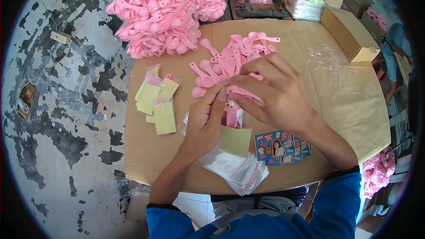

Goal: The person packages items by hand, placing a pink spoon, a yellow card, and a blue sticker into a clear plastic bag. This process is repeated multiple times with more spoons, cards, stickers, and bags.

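In front of me is a small clear plastic bag (240, 117) holding a pink measuring spoon (231, 118) and a yellow-green card (235, 140). My left hand (204, 121) is closed on the upper left of this bag, thumb pressed to fingers. Above the bag's top, the fingertips of my right hand (281, 95) pinch at its upper edge, close to the left fingertips. Just beyond both hands lies a loose pile of pink spoons (228, 59). Flat clear bags (243, 175) lie below the hands. Printed picture cards (279, 147) are beside them on the right.
Several filled packets with yellow-green cards (164, 117) lie at left on the brown paper-covered table (349, 119). Large bags of pink spoons (159, 15) stand at the back left. A cardboard box (349, 33) is at back right, with crumpled plastic (327, 59) nearby. Another person (392, 57) sits far right.
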`<action>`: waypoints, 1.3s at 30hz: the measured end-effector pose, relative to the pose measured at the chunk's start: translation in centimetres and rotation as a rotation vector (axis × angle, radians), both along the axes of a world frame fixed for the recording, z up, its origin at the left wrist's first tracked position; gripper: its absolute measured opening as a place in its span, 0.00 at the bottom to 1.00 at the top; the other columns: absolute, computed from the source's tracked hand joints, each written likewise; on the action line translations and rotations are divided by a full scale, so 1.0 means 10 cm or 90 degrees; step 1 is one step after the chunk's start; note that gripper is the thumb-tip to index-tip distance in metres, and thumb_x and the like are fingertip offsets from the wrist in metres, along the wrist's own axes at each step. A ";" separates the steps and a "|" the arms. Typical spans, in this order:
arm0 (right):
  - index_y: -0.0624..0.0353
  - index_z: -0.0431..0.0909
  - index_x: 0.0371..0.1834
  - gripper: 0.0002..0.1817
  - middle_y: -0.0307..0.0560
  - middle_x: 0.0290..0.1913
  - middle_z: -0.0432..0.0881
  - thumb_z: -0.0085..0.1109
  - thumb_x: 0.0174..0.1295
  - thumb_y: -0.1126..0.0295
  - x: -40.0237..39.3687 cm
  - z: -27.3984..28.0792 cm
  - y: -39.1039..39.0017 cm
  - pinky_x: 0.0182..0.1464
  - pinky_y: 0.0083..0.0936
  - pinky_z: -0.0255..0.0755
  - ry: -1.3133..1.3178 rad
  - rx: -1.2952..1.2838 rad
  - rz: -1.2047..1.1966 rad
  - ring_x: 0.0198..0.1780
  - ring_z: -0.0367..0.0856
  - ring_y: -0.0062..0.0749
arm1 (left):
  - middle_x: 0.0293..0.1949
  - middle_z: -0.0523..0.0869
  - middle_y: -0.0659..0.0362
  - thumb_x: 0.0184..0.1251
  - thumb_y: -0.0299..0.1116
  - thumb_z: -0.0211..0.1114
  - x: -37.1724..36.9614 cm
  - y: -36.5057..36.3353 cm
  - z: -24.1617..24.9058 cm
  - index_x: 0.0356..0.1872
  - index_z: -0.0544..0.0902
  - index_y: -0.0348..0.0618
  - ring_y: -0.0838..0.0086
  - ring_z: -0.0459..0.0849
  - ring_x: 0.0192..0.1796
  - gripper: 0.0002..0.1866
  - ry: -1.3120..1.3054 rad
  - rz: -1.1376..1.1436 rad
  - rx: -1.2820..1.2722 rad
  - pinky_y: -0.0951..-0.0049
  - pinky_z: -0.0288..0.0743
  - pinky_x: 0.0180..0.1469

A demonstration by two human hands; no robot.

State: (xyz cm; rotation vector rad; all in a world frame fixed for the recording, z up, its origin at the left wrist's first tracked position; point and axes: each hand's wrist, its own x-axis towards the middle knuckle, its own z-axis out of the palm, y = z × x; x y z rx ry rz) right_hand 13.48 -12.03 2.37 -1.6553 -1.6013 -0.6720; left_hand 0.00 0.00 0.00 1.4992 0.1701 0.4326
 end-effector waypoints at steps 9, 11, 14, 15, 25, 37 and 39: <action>0.54 0.84 0.36 0.13 0.37 0.35 0.80 0.71 0.45 0.69 0.03 -0.05 0.00 0.41 0.30 0.74 -0.064 -0.018 -0.001 0.39 0.77 0.33 | 0.23 0.75 0.63 0.75 0.30 0.43 -0.08 0.02 -0.03 0.62 0.69 0.29 0.85 0.71 0.25 0.20 0.085 0.006 0.157 0.78 0.64 0.26; 0.54 0.84 0.36 0.14 0.37 0.34 0.81 0.70 0.44 0.70 0.06 -0.08 0.00 0.42 0.30 0.73 -0.088 -0.026 -0.005 0.40 0.77 0.32 | 0.21 0.74 0.60 0.75 0.30 0.44 -0.07 0.02 0.03 0.62 0.69 0.28 0.83 0.70 0.23 0.21 0.112 -0.002 0.190 0.76 0.62 0.25; 0.55 0.81 0.29 0.11 0.40 0.32 0.80 0.69 0.41 0.66 0.08 -0.08 -0.02 0.41 0.28 0.71 -0.110 -0.092 -0.014 0.41 0.77 0.30 | 0.20 0.74 0.55 0.74 0.29 0.45 -0.07 0.05 0.02 0.63 0.68 0.30 0.79 0.70 0.23 0.20 0.162 -0.033 0.332 0.75 0.62 0.25; 0.56 0.80 0.28 0.10 0.40 0.32 0.80 0.69 0.43 0.66 0.08 -0.09 -0.02 0.41 0.28 0.71 -0.088 -0.093 -0.024 0.40 0.78 0.31 | 0.21 0.75 0.53 0.74 0.29 0.45 -0.07 0.05 0.01 0.63 0.68 0.30 0.78 0.71 0.23 0.20 0.139 -0.032 0.380 0.74 0.63 0.25; 0.58 0.77 0.35 0.12 0.35 0.34 0.79 0.54 0.61 0.60 1.42 0.31 -0.60 0.37 0.17 0.69 0.647 -0.093 0.328 0.32 0.74 0.20 | 0.47 0.83 0.47 0.80 0.38 0.39 0.05 0.00 -0.04 0.57 0.68 0.37 0.67 0.87 0.37 0.17 0.022 0.014 -0.053 0.75 0.83 0.31; 0.60 0.78 0.54 0.14 0.44 0.45 0.85 0.50 0.67 0.72 1.21 0.17 -0.52 0.52 0.24 0.72 0.360 -0.106 -0.016 0.48 0.80 0.26 | 0.52 0.81 0.50 0.80 0.40 0.41 0.14 0.12 -0.09 0.56 0.71 0.35 0.67 0.85 0.49 0.19 -0.065 0.110 -0.027 0.73 0.82 0.45; 0.59 0.77 0.56 0.20 0.46 0.42 0.84 0.59 0.63 0.63 0.56 -0.03 -0.28 0.48 0.22 0.73 0.485 -0.256 0.197 0.44 0.81 0.29 | 0.52 0.81 0.51 0.80 0.39 0.41 0.14 0.10 -0.13 0.57 0.72 0.35 0.69 0.83 0.51 0.19 -0.085 0.119 -0.006 0.73 0.81 0.49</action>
